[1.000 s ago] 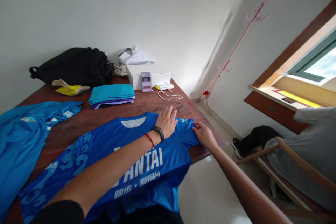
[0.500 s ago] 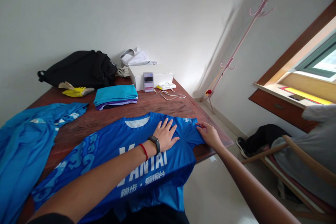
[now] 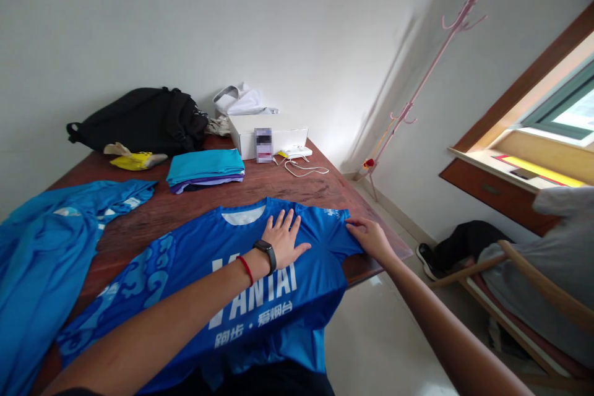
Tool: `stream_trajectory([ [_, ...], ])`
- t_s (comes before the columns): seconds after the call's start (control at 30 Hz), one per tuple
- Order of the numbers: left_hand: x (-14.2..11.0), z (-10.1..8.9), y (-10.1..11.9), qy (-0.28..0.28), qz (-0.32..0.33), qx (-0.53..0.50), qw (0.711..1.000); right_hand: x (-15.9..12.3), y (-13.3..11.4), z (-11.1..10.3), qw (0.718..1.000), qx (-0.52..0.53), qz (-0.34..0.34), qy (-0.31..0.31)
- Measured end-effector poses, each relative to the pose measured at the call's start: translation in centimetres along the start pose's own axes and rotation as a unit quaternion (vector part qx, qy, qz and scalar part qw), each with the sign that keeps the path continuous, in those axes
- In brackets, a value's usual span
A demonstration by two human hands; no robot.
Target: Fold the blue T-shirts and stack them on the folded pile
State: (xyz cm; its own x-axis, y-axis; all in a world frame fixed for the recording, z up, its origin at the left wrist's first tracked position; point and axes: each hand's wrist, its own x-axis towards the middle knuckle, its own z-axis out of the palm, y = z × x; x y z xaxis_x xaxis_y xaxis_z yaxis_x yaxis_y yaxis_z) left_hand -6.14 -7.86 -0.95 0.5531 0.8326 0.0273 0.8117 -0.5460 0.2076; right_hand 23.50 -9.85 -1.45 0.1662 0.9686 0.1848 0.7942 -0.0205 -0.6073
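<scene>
A blue T-shirt (image 3: 185,272) with white lettering is spread face up over the table's near edge, its lower part hanging down. My left hand (image 3: 281,241), wearing a black band at the wrist, lies flat on the chest with its fingers spread. At the right sleeve, my right hand (image 3: 369,238) pinches the cuff edge between thumb and fingers. To the left lies a second blue garment (image 3: 69,247), loose and crumpled. Behind the shirt sits a folded stack of turquoise and purple clothes (image 3: 204,167).
Along the wall on the wooden table (image 3: 297,189) are a black backpack (image 3: 139,120), a yellow item (image 3: 134,161), a white box (image 3: 290,136) and a white cable (image 3: 306,170). A pink coat rack (image 3: 429,77) stands beyond. A seated person (image 3: 533,260) is at right.
My left hand has slid a little to the left across the shirt's chest. My right hand stays at the sleeve cuff.
</scene>
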Motion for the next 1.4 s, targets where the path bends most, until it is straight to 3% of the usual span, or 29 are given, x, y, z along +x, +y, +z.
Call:
stream_trajectory([
  [0.27,-0.1,1.3,-0.8,0.057,0.022,-0.018,0.998,1.0,0.4,0.3,0.999,0.041,0.0,0.004],
  [0.53,0.0,1.6,-1.0,0.078,0.029,-0.029,0.996,2.1,0.5,0.6,0.999,0.05,0.002,-0.005],
  [0.73,-0.4,1.2,-0.9,0.079,0.041,-0.055,0.995,1.9,0.0,0.9,0.988,0.146,0.029,-0.046],
  [0.9,0.5,-0.6,-1.0,0.086,0.077,-0.131,0.985,2.5,0.3,1.4,0.991,0.119,0.02,-0.052],
  [1.0,3.4,-2.7,-1.4,0.037,0.0,-0.227,0.973,2.5,0.6,1.8,0.997,0.074,0.005,-0.034],
  [1.07,6.1,-4.1,-1.6,-0.045,-0.066,-0.287,0.955,2.3,0.6,1.9,0.999,0.048,-0.001,-0.016],
  [1.13,8.6,-4.9,-1.9,-0.114,-0.082,-0.313,0.939,2.0,0.4,1.9,1.0,0.03,-0.003,0.0],
  [1.23,10.9,-5.0,-2.0,-0.184,-0.09,-0.336,0.919,1.7,0.1,1.9,1.0,0.02,-0.003,0.011],
  [1.4,11.2,-4.0,-2.3,-0.205,-0.106,-0.376,0.897,1.5,0.1,2.0,1.0,0.013,-0.005,0.018],
])
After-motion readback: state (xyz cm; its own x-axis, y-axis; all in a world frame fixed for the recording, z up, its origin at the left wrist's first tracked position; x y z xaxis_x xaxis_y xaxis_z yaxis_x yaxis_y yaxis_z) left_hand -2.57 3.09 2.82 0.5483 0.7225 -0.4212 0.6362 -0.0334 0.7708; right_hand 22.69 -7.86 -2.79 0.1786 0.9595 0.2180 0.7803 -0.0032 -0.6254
